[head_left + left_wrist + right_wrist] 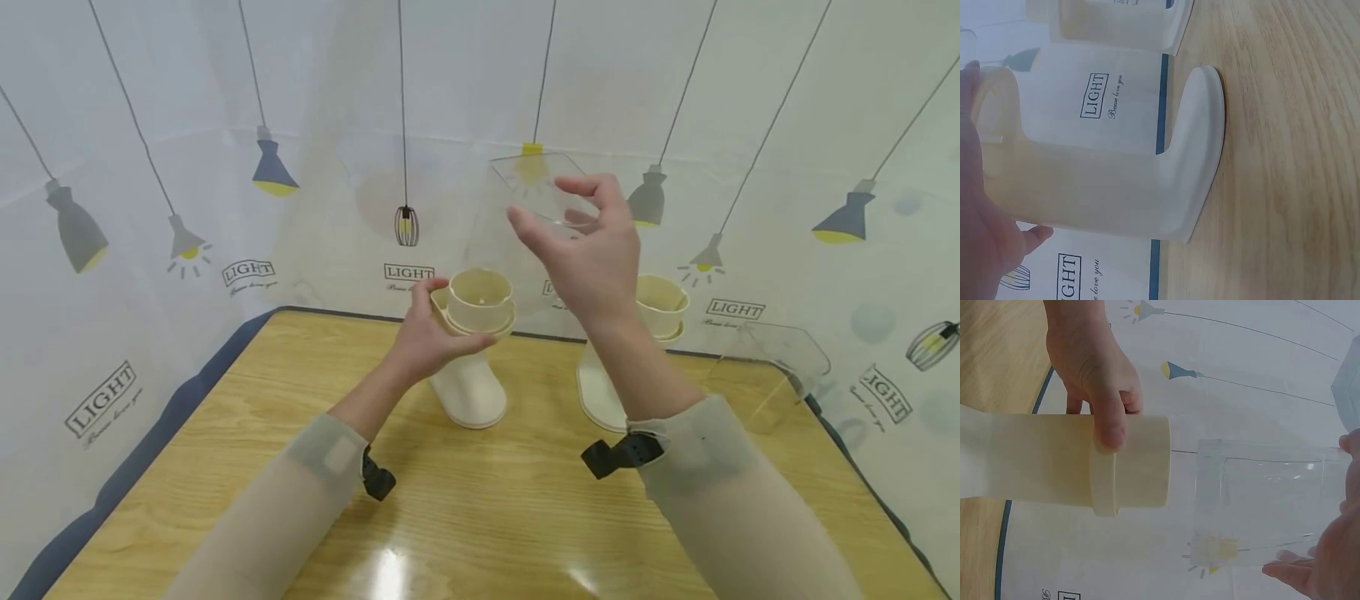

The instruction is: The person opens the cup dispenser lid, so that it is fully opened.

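Observation:
My left hand (429, 337) grips a cream plastic stand (474, 392) by the flange below its round, open top. In the left wrist view, the stand's curved white foot (1200, 144) rests on the tabletop. Above this stand, my right hand (600, 262) holds a clear, squarish plastic container (1266, 503) between thumb and fingers. A gap shows between the container and the stand's round collar (1144, 461) in the right wrist view. A second, similar stand (660, 304) is behind my right forearm, which partly hides it.
Another clear plastic container (772, 375) is at the table's right rear. The wooden table (480, 517) ends at a white curtain (337, 100) printed with hanging lamps. Black straps (626, 454) sit on both wrists.

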A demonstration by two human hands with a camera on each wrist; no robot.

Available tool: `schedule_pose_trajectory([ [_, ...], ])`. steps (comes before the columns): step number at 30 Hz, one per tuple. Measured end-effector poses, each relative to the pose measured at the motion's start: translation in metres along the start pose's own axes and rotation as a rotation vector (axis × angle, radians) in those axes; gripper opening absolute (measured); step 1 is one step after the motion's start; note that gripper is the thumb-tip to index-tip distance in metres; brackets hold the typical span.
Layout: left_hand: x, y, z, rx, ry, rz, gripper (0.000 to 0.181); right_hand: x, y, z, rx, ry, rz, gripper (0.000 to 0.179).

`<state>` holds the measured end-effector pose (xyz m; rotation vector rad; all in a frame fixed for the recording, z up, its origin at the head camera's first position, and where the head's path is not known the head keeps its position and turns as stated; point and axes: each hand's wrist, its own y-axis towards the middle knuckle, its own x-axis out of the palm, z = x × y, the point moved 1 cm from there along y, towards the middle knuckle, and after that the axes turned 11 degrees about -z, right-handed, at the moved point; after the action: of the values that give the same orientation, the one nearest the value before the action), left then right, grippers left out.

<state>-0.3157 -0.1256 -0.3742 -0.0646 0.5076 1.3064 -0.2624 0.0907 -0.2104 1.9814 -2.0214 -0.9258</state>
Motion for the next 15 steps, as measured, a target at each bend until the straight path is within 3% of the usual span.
schedule_pose_trajectory([
  [9, -0.003, 0.000, 0.001, -0.032, -0.003, -0.010, 0.118, -0.038, -0.012, -0.007, 0.030, -0.014, 0.028, 0.051],
  [15, -0.005, -0.002, 0.002, -0.050, 0.055, 0.004, 0.114, -0.068, -0.022, -0.008, 0.012, -0.065, 0.078, 0.048],
])
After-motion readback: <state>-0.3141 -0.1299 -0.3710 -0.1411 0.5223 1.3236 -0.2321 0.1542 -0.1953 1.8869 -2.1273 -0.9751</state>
